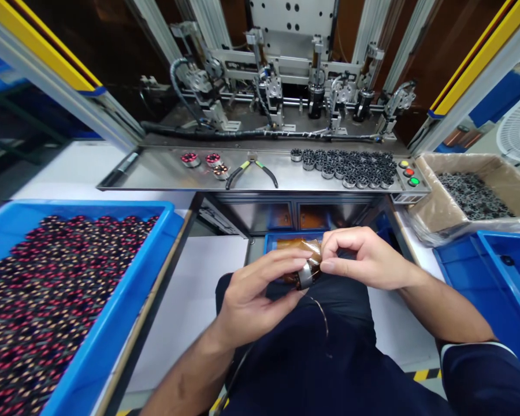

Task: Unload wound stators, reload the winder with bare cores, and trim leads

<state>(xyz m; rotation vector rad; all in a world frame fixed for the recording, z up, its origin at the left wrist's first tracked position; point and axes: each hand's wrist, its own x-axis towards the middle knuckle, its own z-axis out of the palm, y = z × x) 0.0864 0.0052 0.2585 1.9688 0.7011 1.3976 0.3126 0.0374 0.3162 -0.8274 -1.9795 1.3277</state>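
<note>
Above my lap, my left hand (264, 289) grips a wound motor stator (305, 276), a silvery ring with dark and copper parts, between thumb and fingers. A thin copper wire (323, 315) hangs in a curve below it. My right hand (361, 257) is closed in a pinch at the stator's right side; what its fingertips hold is too small to make out. Just behind the fingers is a shiny amber-brown object (297, 247), partly covered by my left hand.
A steel tray (169, 170) ahead carries wound stators (190, 160), pliers (252, 167), many unwound stator cores (351, 166) and coloured buttons (409, 173). Behind stands a winding machine (271, 89). A blue bin (167, 222) of stators is left; a lined carton (429, 167) and blue bin (463, 254) right.
</note>
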